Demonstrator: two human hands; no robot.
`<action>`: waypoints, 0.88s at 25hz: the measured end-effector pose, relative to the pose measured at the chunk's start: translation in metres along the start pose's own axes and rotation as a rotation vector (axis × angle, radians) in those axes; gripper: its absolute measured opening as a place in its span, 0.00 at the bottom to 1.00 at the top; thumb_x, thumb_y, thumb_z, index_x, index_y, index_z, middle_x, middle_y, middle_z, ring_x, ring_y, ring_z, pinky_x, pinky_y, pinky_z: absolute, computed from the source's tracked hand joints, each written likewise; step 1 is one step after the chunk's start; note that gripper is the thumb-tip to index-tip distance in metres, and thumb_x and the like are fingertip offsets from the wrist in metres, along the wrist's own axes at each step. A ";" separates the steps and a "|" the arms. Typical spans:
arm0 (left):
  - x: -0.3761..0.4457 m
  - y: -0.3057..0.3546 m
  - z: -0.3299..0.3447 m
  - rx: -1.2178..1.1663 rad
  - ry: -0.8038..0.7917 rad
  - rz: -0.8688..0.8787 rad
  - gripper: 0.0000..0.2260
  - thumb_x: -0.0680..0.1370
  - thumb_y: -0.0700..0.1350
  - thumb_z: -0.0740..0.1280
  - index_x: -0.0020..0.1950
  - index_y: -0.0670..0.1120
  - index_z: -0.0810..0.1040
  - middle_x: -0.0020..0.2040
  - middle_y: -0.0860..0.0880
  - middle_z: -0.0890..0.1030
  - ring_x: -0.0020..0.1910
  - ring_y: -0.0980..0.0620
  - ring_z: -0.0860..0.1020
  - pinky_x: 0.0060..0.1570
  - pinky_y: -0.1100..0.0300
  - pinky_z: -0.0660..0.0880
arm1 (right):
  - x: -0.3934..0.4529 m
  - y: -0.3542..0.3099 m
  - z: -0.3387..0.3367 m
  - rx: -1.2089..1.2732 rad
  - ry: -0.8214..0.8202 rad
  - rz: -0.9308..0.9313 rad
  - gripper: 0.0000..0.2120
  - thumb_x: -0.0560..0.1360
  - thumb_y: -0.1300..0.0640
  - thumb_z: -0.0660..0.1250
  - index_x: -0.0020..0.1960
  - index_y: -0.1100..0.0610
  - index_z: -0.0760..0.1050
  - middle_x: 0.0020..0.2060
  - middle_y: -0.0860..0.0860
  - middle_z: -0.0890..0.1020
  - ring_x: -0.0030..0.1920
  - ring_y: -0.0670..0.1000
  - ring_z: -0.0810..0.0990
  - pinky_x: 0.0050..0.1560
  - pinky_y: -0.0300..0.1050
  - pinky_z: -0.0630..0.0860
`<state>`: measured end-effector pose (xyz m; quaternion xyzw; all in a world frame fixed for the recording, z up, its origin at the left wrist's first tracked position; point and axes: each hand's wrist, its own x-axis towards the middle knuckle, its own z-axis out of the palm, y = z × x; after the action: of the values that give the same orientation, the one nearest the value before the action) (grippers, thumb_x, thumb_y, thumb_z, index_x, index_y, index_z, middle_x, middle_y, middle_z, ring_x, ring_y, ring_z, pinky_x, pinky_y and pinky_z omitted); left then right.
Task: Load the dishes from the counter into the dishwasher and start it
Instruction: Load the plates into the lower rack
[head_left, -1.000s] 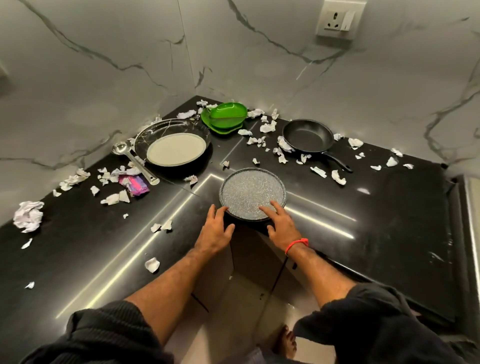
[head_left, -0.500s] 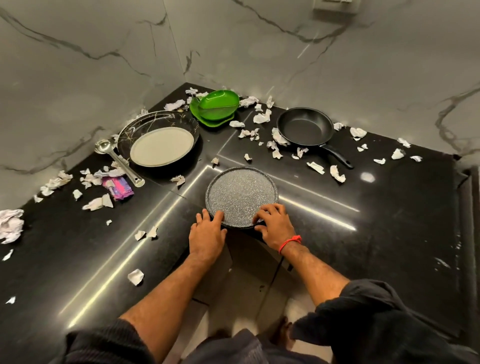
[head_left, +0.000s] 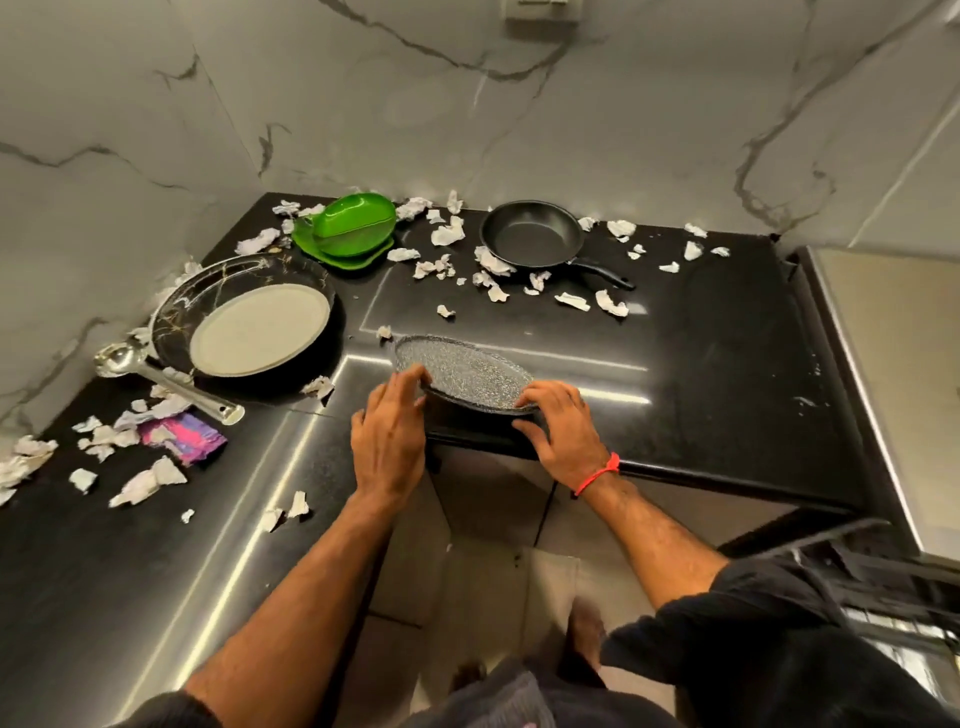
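Both hands, left (head_left: 389, 436) and right (head_left: 563, 431), clamped on round grey speckled plate (head_left: 465, 371), tilted at black tabletop (head_left: 727, 364) edge. Early stage: black frying pan (head_left: 530, 236), green dishes (head_left: 348, 228) unloaded.

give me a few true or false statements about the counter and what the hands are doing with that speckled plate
1. Both hands grip the speckled plate at the counter's inner corner: left hand on its left rim, right hand on its right. True.
2. The black frying pan holds a white plate. False: it is empty; the white plate lies in the black marbled tray.
3. The green dishes are stacked near the wall corner. True.
4. The steel ladle lies right of the frying pan. False: it lies far left, beside the tray.
5. The counter is free of litter. False: torn paper scraps are scattered over it.
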<state>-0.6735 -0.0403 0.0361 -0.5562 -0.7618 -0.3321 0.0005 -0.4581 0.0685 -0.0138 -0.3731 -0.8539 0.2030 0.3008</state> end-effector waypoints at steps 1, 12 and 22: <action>0.004 0.003 -0.005 -0.069 -0.022 0.067 0.13 0.81 0.45 0.66 0.64 0.54 0.69 0.59 0.50 0.80 0.57 0.46 0.78 0.49 0.46 0.75 | -0.010 0.000 -0.005 0.013 0.051 0.049 0.13 0.75 0.54 0.66 0.58 0.46 0.71 0.58 0.48 0.78 0.62 0.54 0.75 0.63 0.54 0.69; -0.047 0.144 0.043 -0.553 -0.467 0.526 0.14 0.80 0.39 0.66 0.61 0.54 0.72 0.51 0.64 0.75 0.48 0.60 0.76 0.53 0.65 0.70 | -0.194 0.029 -0.110 -0.033 0.358 0.446 0.31 0.71 0.70 0.66 0.72 0.54 0.71 0.72 0.52 0.71 0.74 0.50 0.67 0.74 0.55 0.64; -0.180 0.298 0.126 -0.524 -0.978 0.745 0.10 0.80 0.57 0.62 0.60 0.65 0.67 0.56 0.59 0.79 0.50 0.53 0.82 0.53 0.45 0.77 | -0.441 0.049 -0.170 -0.092 0.500 0.867 0.38 0.66 0.70 0.66 0.73 0.47 0.69 0.72 0.46 0.70 0.73 0.45 0.67 0.73 0.48 0.66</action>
<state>-0.3051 -0.0812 0.0218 -0.8504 -0.3254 -0.1934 -0.3654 -0.0810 -0.2139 -0.0760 -0.7436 -0.5301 0.1759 0.3677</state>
